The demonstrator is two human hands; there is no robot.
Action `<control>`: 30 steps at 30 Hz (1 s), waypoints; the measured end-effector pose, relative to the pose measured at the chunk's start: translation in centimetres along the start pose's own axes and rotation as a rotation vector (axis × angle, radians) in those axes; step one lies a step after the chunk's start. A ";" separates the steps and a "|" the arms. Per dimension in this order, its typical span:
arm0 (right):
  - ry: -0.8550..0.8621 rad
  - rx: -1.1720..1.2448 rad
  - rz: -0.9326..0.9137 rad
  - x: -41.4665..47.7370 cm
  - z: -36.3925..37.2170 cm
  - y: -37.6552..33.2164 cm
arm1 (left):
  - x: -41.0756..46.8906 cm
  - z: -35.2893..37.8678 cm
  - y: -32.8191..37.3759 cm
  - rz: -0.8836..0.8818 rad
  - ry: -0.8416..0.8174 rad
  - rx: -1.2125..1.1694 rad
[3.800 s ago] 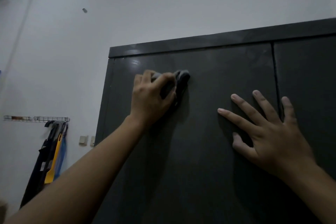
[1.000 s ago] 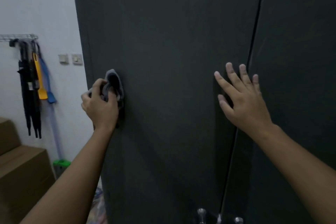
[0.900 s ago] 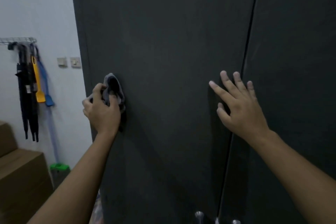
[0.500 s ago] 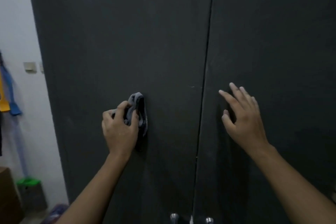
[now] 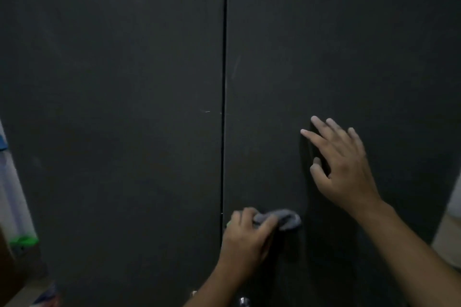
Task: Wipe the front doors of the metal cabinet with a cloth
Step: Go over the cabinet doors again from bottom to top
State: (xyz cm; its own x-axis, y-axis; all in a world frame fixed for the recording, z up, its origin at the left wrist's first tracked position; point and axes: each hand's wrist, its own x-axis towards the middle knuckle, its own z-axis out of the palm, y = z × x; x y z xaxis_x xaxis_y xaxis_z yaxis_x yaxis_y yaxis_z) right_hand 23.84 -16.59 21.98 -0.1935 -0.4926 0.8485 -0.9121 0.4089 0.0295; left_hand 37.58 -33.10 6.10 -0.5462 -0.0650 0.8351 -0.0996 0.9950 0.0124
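Cloth (image 5: 282,219) now sits across the seam (image 5: 224,82): the wipe passes from the left door (image 5: 112,119) to the right door (image 5: 386,45).
Left half of frame: the left door carries no cloth, though half a second back the cloth is on it, left of the seam. Lower centre, just right of the seam: the left hand (image 5: 245,237) grips the bunched grey cloth, fingers curled round it, and presses it low on the right door's inner edge. Right of centre and above the cloth: the right hand (image 5: 345,164) lies flat on the right door, fingers straight and spread, holding nothing. My reading is that the left door's pass is over at this height and the right door's begins. Whether its upper part is wiped, I cannot tell.
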 end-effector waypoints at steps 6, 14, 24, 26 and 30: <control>-0.065 -0.098 -0.183 -1.5 -0.9 4.3 | 0.0 0.5 -1.6 0.225 0.062 0.129; 0.008 -0.047 -0.237 0.0 -1.2 5.6 | 18.7 -11.4 -3.1 -0.197 0.527 0.133; 0.085 0.042 -0.158 2.2 -3.8 8.1 | 34.3 -21.7 -4.5 -0.369 0.756 0.081; 0.116 0.042 -0.135 2.5 -4.3 8.8 | 33.9 -20.9 -3.6 -0.364 0.764 0.081; 0.189 0.055 -0.079 3.6 -5.8 10.1 | 30.9 -17.0 -0.3 -0.261 0.670 0.085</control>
State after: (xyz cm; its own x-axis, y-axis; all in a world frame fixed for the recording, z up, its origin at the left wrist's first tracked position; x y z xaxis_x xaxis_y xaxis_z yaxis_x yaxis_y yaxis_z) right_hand 15.98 -9.75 28.42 -0.0538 -0.3665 0.9288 -0.9412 0.3294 0.0755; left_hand 34.92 -34.13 41.25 0.1287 -0.2117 0.9688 -0.2359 0.9424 0.2372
